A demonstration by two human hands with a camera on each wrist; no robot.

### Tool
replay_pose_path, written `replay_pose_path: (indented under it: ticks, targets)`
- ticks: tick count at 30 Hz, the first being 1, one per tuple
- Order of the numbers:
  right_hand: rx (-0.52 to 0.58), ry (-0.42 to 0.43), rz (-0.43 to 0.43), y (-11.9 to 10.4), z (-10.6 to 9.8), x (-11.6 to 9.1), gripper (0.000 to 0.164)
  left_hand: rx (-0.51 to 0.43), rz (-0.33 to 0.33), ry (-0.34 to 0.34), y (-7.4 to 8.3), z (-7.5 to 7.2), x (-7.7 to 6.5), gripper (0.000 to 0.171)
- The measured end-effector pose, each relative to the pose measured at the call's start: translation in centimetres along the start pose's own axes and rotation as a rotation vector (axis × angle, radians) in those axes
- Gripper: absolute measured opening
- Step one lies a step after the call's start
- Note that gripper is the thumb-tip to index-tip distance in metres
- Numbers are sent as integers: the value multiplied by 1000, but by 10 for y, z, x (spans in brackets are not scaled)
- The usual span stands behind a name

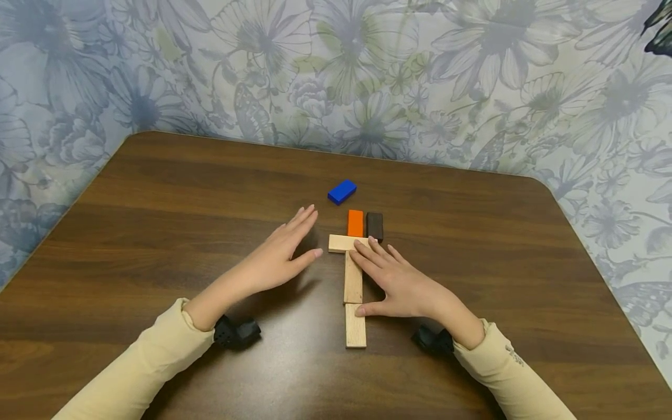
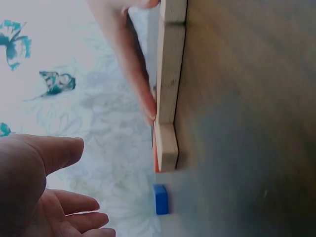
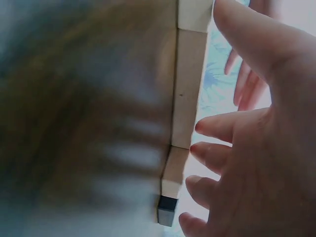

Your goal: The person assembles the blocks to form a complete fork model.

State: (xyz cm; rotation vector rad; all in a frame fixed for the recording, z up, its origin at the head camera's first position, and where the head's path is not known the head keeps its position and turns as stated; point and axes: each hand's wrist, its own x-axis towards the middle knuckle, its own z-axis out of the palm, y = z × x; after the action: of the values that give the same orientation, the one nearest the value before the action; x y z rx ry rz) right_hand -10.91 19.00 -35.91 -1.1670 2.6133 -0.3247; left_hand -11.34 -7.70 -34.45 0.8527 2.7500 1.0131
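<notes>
Three plain wooden blocks lie flat in a T: a crosswise block (image 1: 340, 243) at the far end, then a middle block (image 1: 353, 277) and a near block (image 1: 356, 332) end to end. My right hand (image 1: 401, 283) spreads over them from the right, its fingertips at the crosswise block and its thumb at the near block. To the left, my left hand (image 1: 273, 256) is held above the table with fingers straight and nothing in it. Just beyond the crosswise block, an orange block (image 1: 355, 223) and a dark block (image 1: 375, 226) lie side by side.
A blue block (image 1: 342, 192) lies at a slant farther back, apart from the others. The brown wooden table (image 1: 157, 233) has rounded far corners and stands against a wall (image 1: 315, 70) covered with a flower pattern.
</notes>
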Motion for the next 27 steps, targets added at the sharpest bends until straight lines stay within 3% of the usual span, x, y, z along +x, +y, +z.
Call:
replay_pose_path:
  ticks: [9, 15, 18, 22, 24, 27]
  targets:
    - [-24, -2, -6, 2, 1, 2, 97, -29, -23, 28, -14, -12, 19, 68]
    - [-6, -4, -7, 0, 2, 1, 96, -45, -18, -1, -27, -23, 61, 59]
    - [-2, -5, -8, 1, 4, 0, 97, -2, 16, -65, -35, -27, 92, 59]
    - [-2, -5, -7, 3, 3, 0, 97, 56, 80, -220, -48, -30, 132, 67]
    - [-2, -6, -6, 4, 2, 0, 97, 50, 72, -306, -56, -32, 148, 72]
    - [-2, -17, -5, 5, 0, 1, 97, 13, 2, -400, -64, -34, 165, 80]
